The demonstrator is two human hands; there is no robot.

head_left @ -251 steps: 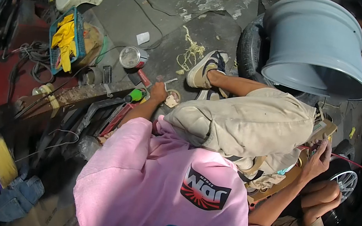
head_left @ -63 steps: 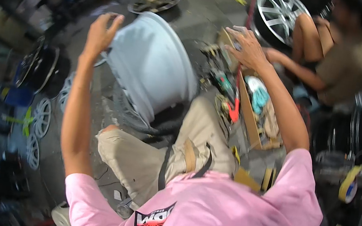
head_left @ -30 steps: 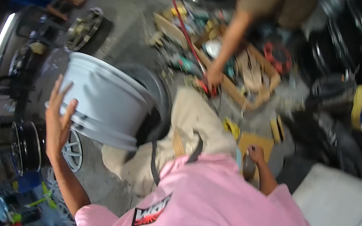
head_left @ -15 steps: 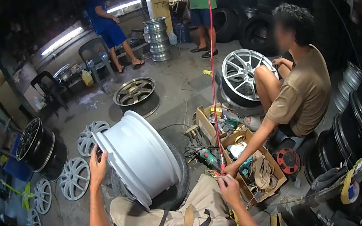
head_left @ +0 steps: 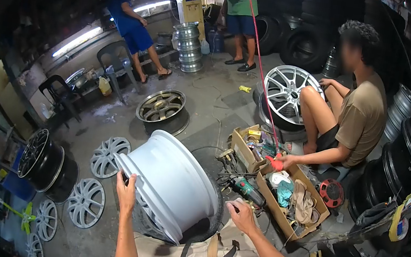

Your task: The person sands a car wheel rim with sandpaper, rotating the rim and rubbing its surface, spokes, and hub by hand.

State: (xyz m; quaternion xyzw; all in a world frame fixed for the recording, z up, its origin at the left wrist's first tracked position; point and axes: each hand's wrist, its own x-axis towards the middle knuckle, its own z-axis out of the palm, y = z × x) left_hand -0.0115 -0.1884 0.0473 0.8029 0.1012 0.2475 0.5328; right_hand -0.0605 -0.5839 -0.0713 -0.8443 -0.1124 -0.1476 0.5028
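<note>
A white-grey wheel rim [head_left: 172, 182] leans on its side in front of my knees, on top of a black tyre [head_left: 209, 220]. My left hand [head_left: 125, 193] holds the rim's left lip, with fingers at the edge. To the right of the rim, my right hand [head_left: 243, 216] is apart from it, its fingers drawn together. Something pale shows at those fingertips, too small to name. Beyond it, a co-worker's hand [head_left: 292, 162] grips a red air blow gun [head_left: 275, 164] on a red hose [head_left: 261, 64].
Cardboard boxes of tools [head_left: 289, 225] and a green power tool [head_left: 249, 191] lie at right. A co-worker squats beside a silver wheel [head_left: 291, 94]. A bronze wheel [head_left: 161, 108], grey spoked wheel faces [head_left: 86, 202] and black rims [head_left: 48, 168] stand around. Two other people stand at the back.
My right hand has moved left from the red blow gun towards the rim. The co-worker's hand has drawn the blow gun back over the boxes. My left hand stays on the rim.
</note>
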